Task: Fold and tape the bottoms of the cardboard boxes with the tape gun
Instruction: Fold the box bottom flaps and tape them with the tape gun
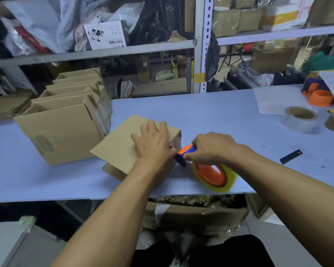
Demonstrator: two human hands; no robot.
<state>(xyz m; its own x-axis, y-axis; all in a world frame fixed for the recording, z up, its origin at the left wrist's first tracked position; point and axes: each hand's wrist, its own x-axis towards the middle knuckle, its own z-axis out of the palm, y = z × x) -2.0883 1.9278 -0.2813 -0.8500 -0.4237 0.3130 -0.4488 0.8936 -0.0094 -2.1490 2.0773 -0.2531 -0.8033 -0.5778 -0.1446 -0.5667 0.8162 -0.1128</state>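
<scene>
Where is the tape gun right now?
Head view, centre-right near the table's front edge: the tape gun is gripped by the right hand, against the box under the left hand.

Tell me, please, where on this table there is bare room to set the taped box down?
Bare table lies behind the box under the left hand, up to the tape rolls, and along the near-left edge. The open boxes crowd the left; paper and tape crowd the far right.
</scene>
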